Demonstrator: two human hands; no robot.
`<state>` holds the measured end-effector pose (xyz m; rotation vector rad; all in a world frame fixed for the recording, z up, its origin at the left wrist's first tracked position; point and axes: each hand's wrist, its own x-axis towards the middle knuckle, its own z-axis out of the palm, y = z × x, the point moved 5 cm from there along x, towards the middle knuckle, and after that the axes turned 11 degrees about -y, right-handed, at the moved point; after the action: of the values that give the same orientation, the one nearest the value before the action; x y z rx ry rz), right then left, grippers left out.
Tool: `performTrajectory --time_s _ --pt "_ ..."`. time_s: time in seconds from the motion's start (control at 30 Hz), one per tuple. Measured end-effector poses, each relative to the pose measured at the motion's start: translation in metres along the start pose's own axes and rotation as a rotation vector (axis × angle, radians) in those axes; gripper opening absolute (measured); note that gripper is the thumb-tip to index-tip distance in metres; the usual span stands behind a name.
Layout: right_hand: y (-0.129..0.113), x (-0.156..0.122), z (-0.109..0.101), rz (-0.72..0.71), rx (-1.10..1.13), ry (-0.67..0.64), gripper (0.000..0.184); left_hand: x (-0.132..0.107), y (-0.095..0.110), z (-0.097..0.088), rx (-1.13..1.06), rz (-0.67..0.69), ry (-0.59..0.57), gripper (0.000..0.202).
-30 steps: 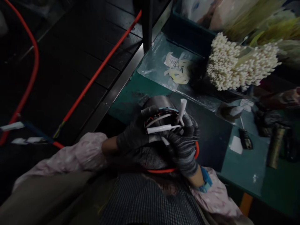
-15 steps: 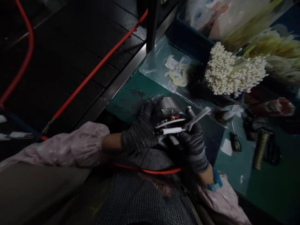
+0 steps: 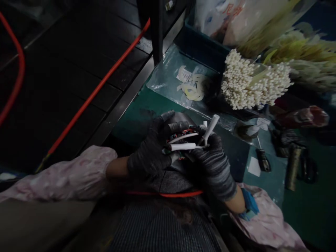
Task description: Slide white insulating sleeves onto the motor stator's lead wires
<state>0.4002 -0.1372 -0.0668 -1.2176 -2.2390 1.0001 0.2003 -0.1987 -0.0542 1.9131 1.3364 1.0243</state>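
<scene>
Both my hands wear dark grey striped work gloves. My left hand [image 3: 151, 148] is wrapped round the left side of a dark rounded housing [image 3: 180, 118], its fingers over the top. Inside the housing's opening show red and dark wiring or electronic parts [image 3: 187, 132], too small to make out. Two white sleeved wire ends stand out: one white sleeve [image 3: 183, 146] lies across the opening, and another white sleeve [image 3: 211, 126] points up and right. My right hand [image 3: 216, 162] closes on the right side of the housing, by the sleeves. Its fingertips are partly hidden.
A clear plastic bag [image 3: 164, 75] with pale curved pieces [image 3: 194, 91] lies on the green table [image 3: 133, 117]. Farther right are white dried flowers [image 3: 249, 84], a dark blue bin [image 3: 194, 43], a screwdriver [image 3: 263, 159] and a brass-coloured tool [image 3: 293, 168]. A red cable [image 3: 97, 89] crosses at left.
The upper white sleeve has swung more upright, and my right fingers have shifted beside it. The housing stays between both hands. The whole view has shifted slightly.
</scene>
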Motion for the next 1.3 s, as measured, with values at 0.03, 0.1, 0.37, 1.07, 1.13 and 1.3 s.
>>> performTrajectory --time_s 0.03,0.1,0.37,1.07,1.13,1.3 --pt "-0.002 0.007 -0.002 -0.067 -0.017 -0.04 0.042 0.004 -0.002 -0.003 -0.025 0.014 -0.015 0.076" --pt "-0.007 0.025 -0.005 -0.238 -0.059 -0.152 0.03 0.014 -0.011 -0.011 -0.089 0.047 -0.06 0.074" --pt "0.008 0.095 -0.003 -0.5 -0.075 -0.266 0.039 0.054 -0.058 -0.05 -0.06 -0.033 -0.321 0.089" --pt "0.08 0.057 -0.155 -0.051 -0.604 0.666 0.026 0.005 -0.014 -0.038 0.945 0.404 -0.353 0.052" --pt "0.086 0.07 -0.162 -0.017 -0.578 0.606 0.026 0.01 -0.017 -0.042 0.91 0.408 -0.302 0.048" --pt "0.077 0.077 -0.159 -0.109 -0.469 0.569 0.027 0.0 -0.008 -0.028 0.874 0.386 -0.078 0.042"
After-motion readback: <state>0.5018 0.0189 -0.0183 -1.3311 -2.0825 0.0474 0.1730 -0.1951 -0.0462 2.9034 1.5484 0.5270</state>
